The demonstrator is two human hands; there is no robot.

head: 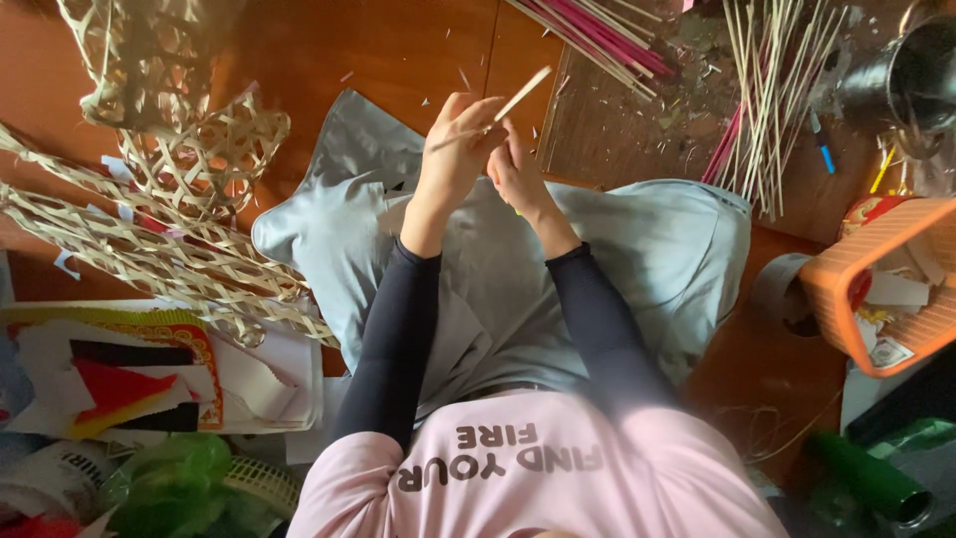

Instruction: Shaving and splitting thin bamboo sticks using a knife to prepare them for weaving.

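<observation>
A person seated on a wooden floor works a thin bamboo strip over a lap draped in grey cloth. The left hand has its fingers curled closed around the strip's lower part, while the right hand, just beside and slightly below it, pinches in against the same spot; whether its fingers actually grip the strip cannot be told. The strip's long axis runs diagonally, its free end pointing up and to the right, away from both hands, with the left hand the nearer to that end. Woven bamboo lattice pieces lie toward the floor's left edge, a bundle of pink and pale sticks toward its upper right corner, and an orange plastic basket by the right edge.
</observation>
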